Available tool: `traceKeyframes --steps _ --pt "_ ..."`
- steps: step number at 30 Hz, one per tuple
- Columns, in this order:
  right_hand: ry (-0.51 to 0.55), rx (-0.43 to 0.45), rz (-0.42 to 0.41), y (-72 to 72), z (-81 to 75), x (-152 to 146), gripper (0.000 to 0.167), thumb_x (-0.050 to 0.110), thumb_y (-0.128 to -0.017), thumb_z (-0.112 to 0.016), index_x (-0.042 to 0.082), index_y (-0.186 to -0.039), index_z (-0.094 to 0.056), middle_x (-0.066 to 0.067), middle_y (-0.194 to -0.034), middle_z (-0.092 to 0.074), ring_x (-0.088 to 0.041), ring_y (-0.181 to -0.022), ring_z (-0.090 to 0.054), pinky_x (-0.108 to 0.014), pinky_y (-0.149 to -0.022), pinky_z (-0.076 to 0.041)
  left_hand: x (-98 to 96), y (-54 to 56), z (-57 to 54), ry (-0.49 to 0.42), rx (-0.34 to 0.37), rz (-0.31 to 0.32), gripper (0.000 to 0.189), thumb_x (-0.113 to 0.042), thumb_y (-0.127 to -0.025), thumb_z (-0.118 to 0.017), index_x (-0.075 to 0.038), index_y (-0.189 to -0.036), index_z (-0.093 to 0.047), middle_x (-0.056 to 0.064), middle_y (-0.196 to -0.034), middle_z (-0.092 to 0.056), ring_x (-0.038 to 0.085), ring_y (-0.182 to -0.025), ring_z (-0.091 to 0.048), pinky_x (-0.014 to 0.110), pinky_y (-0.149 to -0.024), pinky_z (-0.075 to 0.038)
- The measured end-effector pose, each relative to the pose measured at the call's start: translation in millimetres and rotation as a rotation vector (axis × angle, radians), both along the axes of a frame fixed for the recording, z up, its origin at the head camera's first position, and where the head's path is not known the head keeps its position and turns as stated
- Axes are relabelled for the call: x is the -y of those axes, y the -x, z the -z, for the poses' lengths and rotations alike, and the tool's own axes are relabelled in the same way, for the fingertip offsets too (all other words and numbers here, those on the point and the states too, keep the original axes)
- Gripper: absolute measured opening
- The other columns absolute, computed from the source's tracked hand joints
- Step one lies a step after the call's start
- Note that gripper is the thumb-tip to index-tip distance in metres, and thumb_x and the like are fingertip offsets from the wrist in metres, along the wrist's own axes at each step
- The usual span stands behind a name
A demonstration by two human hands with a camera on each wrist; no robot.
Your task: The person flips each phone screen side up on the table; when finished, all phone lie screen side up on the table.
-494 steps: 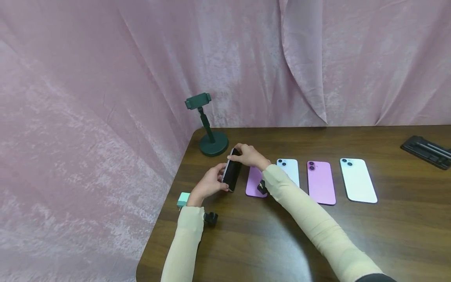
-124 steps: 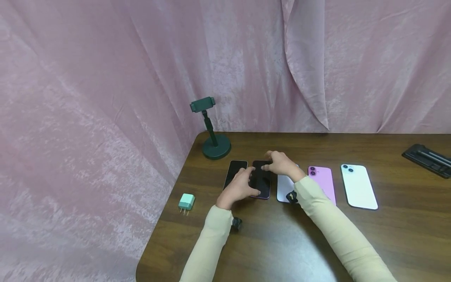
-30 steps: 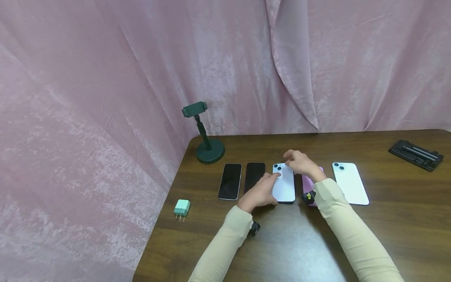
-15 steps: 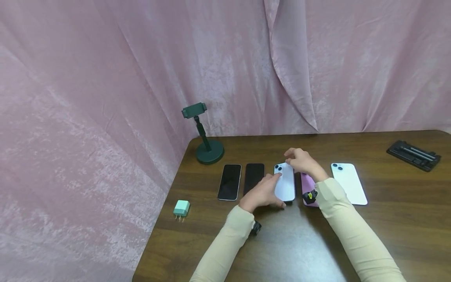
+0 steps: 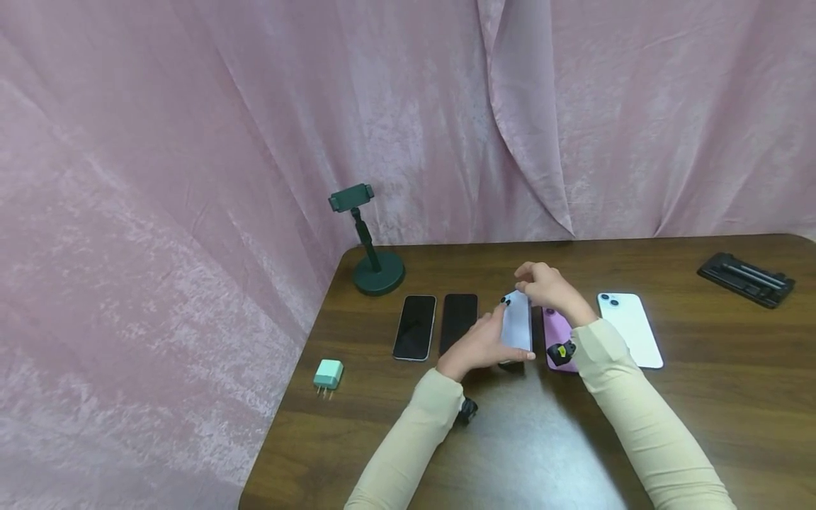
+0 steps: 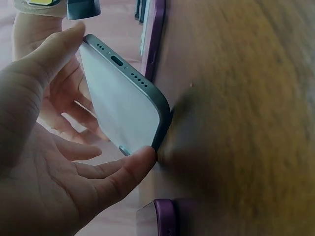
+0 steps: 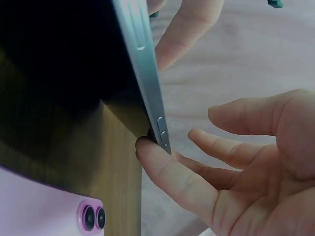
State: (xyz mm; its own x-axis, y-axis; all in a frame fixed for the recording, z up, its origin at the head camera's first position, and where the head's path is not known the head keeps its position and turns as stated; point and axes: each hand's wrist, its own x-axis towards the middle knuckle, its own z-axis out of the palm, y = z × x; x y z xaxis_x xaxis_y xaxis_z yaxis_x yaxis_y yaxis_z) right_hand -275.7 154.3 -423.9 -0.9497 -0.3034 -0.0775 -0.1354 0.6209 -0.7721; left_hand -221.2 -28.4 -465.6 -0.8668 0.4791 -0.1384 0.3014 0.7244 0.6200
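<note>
A light blue smartphone (image 5: 519, 322) is tilted up from the table on one long side, its back with the cameras facing left. My left hand (image 5: 481, 346) grips it across its lower end; in the left wrist view the thumb and a fingertip press opposite edges of the phone (image 6: 123, 96). At its upper end is my right hand (image 5: 551, 292). The right wrist view shows one fingertip under the edge of the phone (image 7: 152, 93) near the side buttons, while the thumb stands apart from it. A purple phone (image 5: 557, 333) lies back up under the right forearm.
Left of the hands, two phones lie screen up, a silver-edged phone (image 5: 416, 327) and a dark phone (image 5: 457, 319). A white phone (image 5: 631, 329) lies right. Around them are a green phone stand (image 5: 379, 273), a mint plug adapter (image 5: 329, 373) and a black folded holder (image 5: 746, 278).
The dark-screened second phone showed a purple back earliest. Over the last second the light blue phone has gone from flat to tilted, its right side lifting as my left thumb moved right.
</note>
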Motion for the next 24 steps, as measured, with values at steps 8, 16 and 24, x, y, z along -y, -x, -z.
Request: traceKeyframes --steps 8,16,24 --pt "0.009 -0.045 -0.005 -2.5 -3.9 6 0.035 0.004 -0.1 -0.053 -0.017 -0.128 -0.053 -0.037 -0.12 -0.06 -0.039 -0.091 -0.068 -0.04 -0.073 -0.058 7.9 4.4 -1.0 -0.139 0.075 0.022 0.1 -0.041 -0.081 -0.084 -0.001 -0.154 -0.029 0.015 -0.132 -0.057 0.015 -0.107 -0.06 0.028 -0.085 -0.052" --pt "0.122 -0.022 -0.032 -2.1 -1.9 9 0.032 -0.002 -0.099 -0.05 -0.015 -0.129 -0.053 -0.038 -0.124 -0.058 -0.045 -0.102 -0.065 -0.043 -0.077 -0.059 15.8 7.6 -1.6 -0.263 0.212 -0.006 0.096 -0.03 -0.082 -0.084 -0.005 -0.155 -0.026 0.017 -0.133 -0.058 0.017 -0.103 -0.065 0.029 -0.078 -0.054" --pt "0.16 -0.053 -0.076 -0.8 1.5 8 0.04 -0.012 -0.091 -0.049 -0.015 -0.131 -0.051 -0.039 -0.126 -0.056 -0.049 -0.108 -0.061 -0.048 -0.078 -0.058 19.6 8.7 -1.9 -0.305 0.249 -0.019 0.095 -0.028 -0.083 -0.081 -0.006 -0.157 -0.026 0.016 -0.133 -0.059 0.016 -0.107 -0.066 0.028 -0.08 -0.054"
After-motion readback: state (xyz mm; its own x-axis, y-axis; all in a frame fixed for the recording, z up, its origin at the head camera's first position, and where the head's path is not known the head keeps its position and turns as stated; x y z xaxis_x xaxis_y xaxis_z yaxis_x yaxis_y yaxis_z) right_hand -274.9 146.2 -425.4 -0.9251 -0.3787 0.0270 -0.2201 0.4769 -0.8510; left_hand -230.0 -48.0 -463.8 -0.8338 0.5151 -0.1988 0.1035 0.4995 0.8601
